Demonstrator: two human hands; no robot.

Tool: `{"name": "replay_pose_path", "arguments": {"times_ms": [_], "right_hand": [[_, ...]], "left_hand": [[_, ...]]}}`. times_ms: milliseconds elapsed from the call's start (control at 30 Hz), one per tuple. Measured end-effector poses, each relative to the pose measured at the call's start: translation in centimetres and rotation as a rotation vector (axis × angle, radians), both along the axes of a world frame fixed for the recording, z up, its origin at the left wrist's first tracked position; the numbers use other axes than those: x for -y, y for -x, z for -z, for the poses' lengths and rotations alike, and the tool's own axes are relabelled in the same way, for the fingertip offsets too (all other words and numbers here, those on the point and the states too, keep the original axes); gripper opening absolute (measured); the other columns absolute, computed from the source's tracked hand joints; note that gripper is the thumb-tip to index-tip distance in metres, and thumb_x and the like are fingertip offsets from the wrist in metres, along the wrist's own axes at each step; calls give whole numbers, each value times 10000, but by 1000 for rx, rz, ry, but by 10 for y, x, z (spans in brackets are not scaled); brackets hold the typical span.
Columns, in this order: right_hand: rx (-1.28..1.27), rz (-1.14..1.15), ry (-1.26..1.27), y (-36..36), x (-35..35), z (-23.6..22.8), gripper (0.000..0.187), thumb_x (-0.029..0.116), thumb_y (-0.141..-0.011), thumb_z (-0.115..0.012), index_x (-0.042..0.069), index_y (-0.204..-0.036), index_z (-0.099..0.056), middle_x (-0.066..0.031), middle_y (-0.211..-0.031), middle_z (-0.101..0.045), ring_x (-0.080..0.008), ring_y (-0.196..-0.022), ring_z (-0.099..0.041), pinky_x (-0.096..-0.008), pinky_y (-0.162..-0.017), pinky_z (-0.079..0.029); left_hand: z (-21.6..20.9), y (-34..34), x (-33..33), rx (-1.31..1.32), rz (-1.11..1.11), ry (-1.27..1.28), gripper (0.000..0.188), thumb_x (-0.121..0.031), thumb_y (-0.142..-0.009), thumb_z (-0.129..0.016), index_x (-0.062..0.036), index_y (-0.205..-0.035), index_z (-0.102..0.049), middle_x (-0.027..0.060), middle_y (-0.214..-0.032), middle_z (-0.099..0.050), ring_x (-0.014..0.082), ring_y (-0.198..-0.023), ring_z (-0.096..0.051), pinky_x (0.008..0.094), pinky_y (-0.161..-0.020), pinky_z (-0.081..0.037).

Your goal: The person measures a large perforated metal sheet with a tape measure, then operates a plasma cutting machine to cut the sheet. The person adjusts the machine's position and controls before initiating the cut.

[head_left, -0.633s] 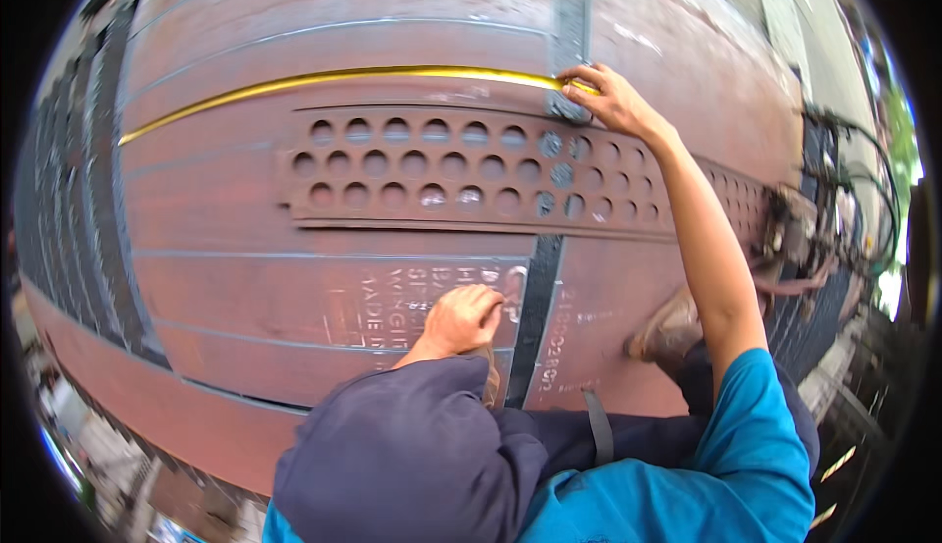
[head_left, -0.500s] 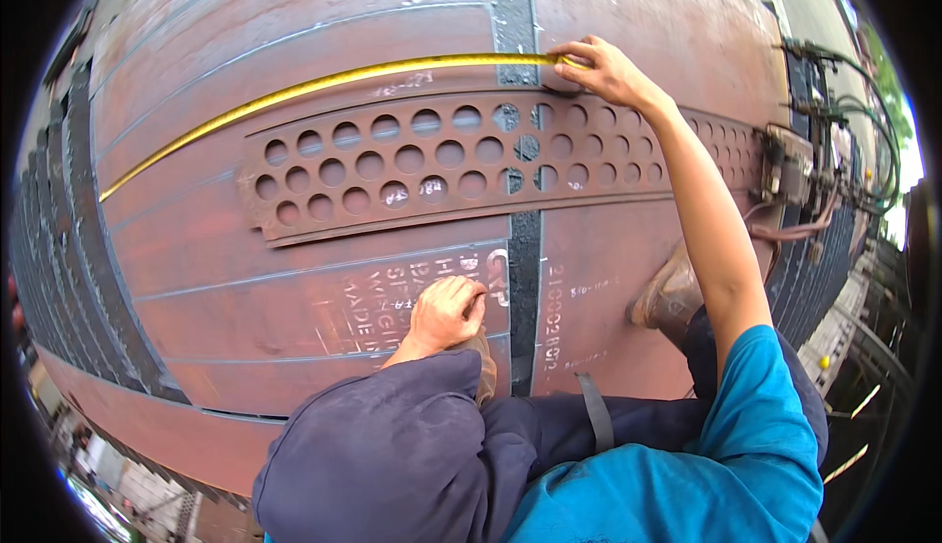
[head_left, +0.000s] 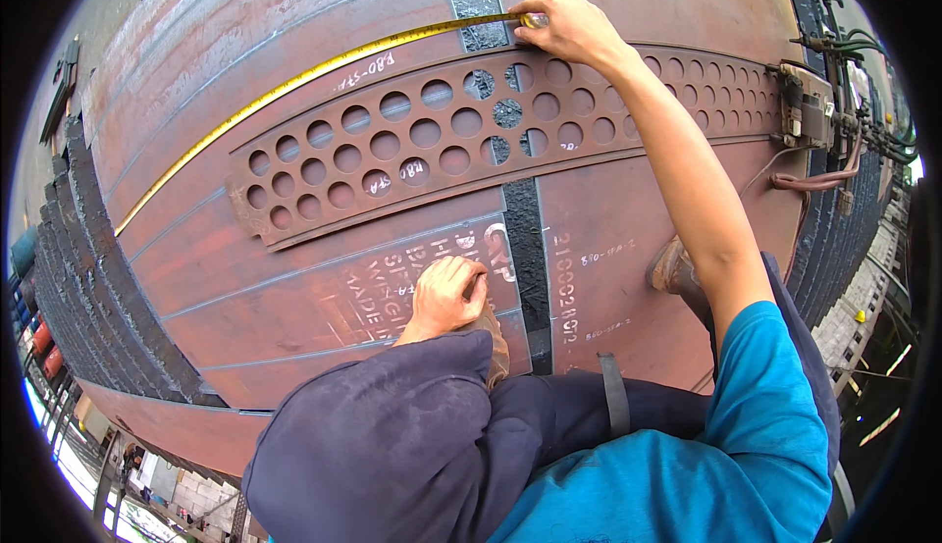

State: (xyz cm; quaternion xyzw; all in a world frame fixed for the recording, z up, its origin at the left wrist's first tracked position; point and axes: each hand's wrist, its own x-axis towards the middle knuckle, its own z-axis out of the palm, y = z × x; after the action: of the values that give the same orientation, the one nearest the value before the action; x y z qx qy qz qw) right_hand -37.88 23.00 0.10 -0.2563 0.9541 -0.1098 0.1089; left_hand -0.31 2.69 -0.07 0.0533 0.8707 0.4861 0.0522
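My right hand (head_left: 564,25) grips the case end of a tape measure at the far side, just past a long perforated steel plate. The yellow blade of the tape measure (head_left: 324,82) runs out to the left in a long curve, reaching the left edge of the steel sheets. Beneath it lies the perforated plate (head_left: 285,230), brown with rows of round holes. My left hand (head_left: 448,293) is curled closed near my knee, above a sheet with white lettering. Whatever its fingers may hold is hidden. The far end of the blade is too small to make out in detail.
Flat rust-brown steel sheets (head_left: 628,249) spread under me, split by a dark gap (head_left: 530,278). At the right stands a machine (head_left: 810,102) with hoses and cables. Dark jagged slats (head_left: 108,298) line the left side. My boot (head_left: 672,273) rests on the right sheet.
The view has turned slightly, shifting the whole scene. My right hand, with the tape measure, now appears higher and farther left. My left hand stays curled near my knee.
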Motion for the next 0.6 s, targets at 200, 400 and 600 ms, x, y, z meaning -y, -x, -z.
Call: {"name": "replay_pose_path", "arguments": {"times_ms": [200,400,600], "right_hand": [[-5,12,-24,-1,3,-4,378,357,-891,-719,200,-1233,-753,-123,-1166,-648,-308,-1141,-643,-426,-1004,-523],[-16,6,-24,0,5,-3,367,353,-888,-728,193,-1217,-759,-124,-1152,-646,-312,-1138,-641,-430,-996,-524],[-24,6,-41,0,3,-1,361,349,-886,-733,185,-1206,-761,-127,-1142,-644,-312,-1133,-642,-432,-992,-525]], "left_hand": [[-2,3,0,-6,1,19,119,-77,-774,-737,-92,-879,-683,54,-803,-644,259,-761,-642,367,-719,-525],[-2,2,0,-8,-6,0,121,-81,-774,-737,-95,-881,-681,51,-806,-645,256,-763,-644,370,-721,-526],[-2,3,-1,-13,3,-1,123,-77,-773,-737,-92,-880,-678,51,-807,-646,255,-762,-643,369,-719,-526]]}}
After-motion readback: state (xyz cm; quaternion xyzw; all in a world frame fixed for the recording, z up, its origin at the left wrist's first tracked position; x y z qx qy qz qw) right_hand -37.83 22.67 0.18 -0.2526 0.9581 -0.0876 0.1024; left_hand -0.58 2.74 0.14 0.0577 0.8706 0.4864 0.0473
